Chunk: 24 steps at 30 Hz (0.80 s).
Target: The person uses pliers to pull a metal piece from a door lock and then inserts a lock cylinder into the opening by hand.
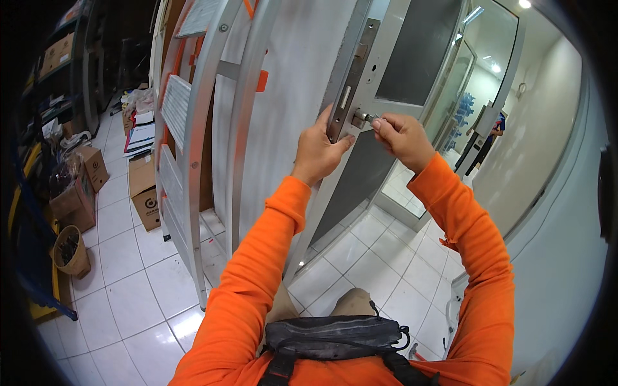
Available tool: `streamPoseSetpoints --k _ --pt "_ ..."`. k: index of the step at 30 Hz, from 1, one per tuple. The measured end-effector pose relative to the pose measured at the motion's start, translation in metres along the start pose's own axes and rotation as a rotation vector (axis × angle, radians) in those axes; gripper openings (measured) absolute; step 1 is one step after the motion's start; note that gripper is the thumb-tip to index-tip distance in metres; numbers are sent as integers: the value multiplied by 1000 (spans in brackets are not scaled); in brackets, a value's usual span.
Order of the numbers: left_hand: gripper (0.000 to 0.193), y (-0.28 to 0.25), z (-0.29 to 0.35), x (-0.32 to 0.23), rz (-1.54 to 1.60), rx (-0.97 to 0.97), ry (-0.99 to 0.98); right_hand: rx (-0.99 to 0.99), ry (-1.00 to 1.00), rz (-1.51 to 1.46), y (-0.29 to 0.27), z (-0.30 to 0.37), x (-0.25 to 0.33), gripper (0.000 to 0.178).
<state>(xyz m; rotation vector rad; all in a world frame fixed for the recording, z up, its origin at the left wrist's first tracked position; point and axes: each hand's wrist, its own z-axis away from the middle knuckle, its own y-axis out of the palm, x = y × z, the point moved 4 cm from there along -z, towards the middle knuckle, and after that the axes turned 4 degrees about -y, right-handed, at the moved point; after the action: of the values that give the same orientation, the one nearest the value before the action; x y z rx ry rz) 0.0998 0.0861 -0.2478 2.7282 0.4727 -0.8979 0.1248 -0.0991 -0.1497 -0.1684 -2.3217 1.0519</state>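
A door (pixel 341 174) with a metal frame and dark panels stands open in front of me, its edge facing me. Set in that edge is a long metal mortise lock (pixel 353 83). My left hand (pixel 318 147) grips the door edge at the lock's lower end, thumb on the near face and fingers behind. A lock cylinder (pixel 359 118) sticks out of the door's face beside the thumb. Pinched in my right hand (pixel 400 136) is a small metal key (pixel 371 118) at the cylinder; its head is mostly hidden by the fingers. Above are bare holes (pixel 371 74) in the door.
An aluminium stepladder (pixel 193 141) stands close on the left. Beyond it are cardboard boxes (pixel 143 193), a woven basket (pixel 69 252) and shelving (pixel 64 71). A glass door (pixel 483 71) and a person (pixel 497 125) are at the back right. A black waist bag (pixel 335 336) hangs at my front.
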Motion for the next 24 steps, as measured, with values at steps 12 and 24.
streamPoseSetpoints --k 12,24 --pt "71 -3 1 4 -66 -9 50 -73 -276 342 -2 2 16 39" --pt "64 -2 2 -1 -71 1 -14 5 313 -554 11 9 -6 37"
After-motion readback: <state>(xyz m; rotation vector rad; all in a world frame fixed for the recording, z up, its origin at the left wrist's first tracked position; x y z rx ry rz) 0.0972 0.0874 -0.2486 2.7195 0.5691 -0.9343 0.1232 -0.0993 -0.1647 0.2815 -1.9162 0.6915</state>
